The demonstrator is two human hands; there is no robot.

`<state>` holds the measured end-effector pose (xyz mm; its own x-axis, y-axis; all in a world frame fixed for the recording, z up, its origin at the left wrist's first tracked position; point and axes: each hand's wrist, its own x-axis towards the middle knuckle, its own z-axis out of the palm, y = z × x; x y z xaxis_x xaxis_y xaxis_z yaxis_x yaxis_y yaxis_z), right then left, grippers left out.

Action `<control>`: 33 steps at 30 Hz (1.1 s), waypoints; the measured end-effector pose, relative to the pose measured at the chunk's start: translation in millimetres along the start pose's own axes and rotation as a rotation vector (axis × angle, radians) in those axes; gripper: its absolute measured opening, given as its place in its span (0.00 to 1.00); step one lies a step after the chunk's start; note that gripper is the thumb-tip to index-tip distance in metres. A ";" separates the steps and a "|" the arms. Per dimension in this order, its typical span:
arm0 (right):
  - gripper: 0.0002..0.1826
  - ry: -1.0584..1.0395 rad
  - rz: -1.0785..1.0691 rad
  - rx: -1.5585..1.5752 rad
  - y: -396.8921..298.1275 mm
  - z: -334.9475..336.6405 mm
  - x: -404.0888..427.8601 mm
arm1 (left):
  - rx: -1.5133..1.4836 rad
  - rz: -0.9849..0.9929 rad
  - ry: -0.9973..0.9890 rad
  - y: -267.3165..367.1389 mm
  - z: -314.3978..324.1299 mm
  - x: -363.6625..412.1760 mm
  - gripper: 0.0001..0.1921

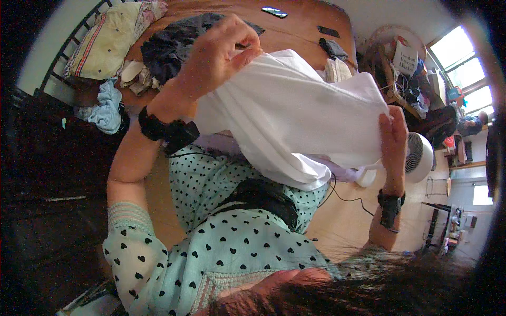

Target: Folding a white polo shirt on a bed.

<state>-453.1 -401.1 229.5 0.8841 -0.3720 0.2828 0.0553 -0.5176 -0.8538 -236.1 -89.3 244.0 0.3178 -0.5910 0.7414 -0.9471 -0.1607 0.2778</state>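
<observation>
A white cloth garment [308, 114] is stretched in the air between my two hands, above my lap. My left hand [221, 55] pinches its upper left edge between thumb and fingers. At the right end, my right hand [394, 126] grips the garment's edge, its fingertips partly turned from view. The lower part of the cloth hangs in loose folds over my patterned dress [237, 237]. Beneath it, a strip of pale lilac fabric [221, 143] shows over my knees. Black straps with small devices are around both of my wrists.
On the brown-covered bed [304, 19] lie a dark crumpled garment [170, 43], a yellow patterned pillow [104, 43], a phone [274, 12] and folded dark cloth [334, 48]. Light-blue cloth [106, 106] sits at the left edge. A white fan [419, 157] and black cord [348, 199] are at right.
</observation>
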 end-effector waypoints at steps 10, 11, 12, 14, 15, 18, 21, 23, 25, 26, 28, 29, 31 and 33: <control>0.10 0.347 -0.379 -0.721 -71.0 -63.2 31.7 | -0.174 -0.019 -0.284 41.4 -54.5 39.3 0.23; 0.11 0.390 -0.440 -0.795 -78.2 -68.7 31.3 | -0.124 0.016 -0.261 42.5 -56.9 42.2 0.23; 0.12 0.401 -0.431 -0.814 -83.6 -69.3 30.5 | -0.042 0.022 -0.224 41.9 -56.1 42.3 0.22; 0.12 0.430 -0.453 -0.854 -81.2 -69.9 31.5 | 0.074 0.010 -0.188 39.5 -54.8 42.1 0.21; 0.12 0.450 -0.487 -0.874 -78.9 -71.2 33.7 | 0.111 -0.008 -0.189 39.5 -56.0 41.9 0.22; 0.13 0.501 -0.491 -0.901 -82.6 -65.6 37.5 | 0.190 -0.156 -0.311 33.1 -59.5 43.5 0.24; 0.15 0.506 -0.462 -0.834 -82.2 -71.6 44.3 | 0.318 -0.278 -0.352 26.0 -65.0 45.5 0.23; 0.16 0.503 -0.491 -0.798 -78.2 -76.0 50.6 | 0.197 -0.264 -0.284 28.5 -68.4 45.8 0.22; 0.17 0.514 -0.563 -0.803 -75.1 -79.8 55.0 | -0.013 -0.320 -0.226 26.4 -67.4 45.9 0.19; 0.17 0.551 -0.522 -0.792 -76.0 -80.9 54.8 | -0.118 -0.347 -0.197 25.6 -67.0 46.2 0.18; 0.17 0.622 -0.441 -0.765 -75.9 -80.2 56.0 | -0.153 -0.338 -0.094 19.6 -64.3 47.4 0.15; 0.17 0.646 -0.502 -0.843 -75.0 -84.1 56.3 | -0.172 -0.333 -0.042 17.4 -62.3 48.2 0.14; 0.17 0.671 -0.595 -0.964 -77.2 -91.6 57.7 | 0.121 -0.209 0.053 22.1 -68.2 52.4 0.14; 0.16 0.660 -0.601 -1.051 -79.3 -98.0 54.2 | 0.389 -0.071 0.152 24.6 -69.4 58.3 0.14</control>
<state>-455.0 -455.7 355.4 0.4513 -0.0262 0.8920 -0.2875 -0.9505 0.1175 -237.8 -72.9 336.4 0.3583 -0.4487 0.8187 -0.8596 -0.5006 0.1018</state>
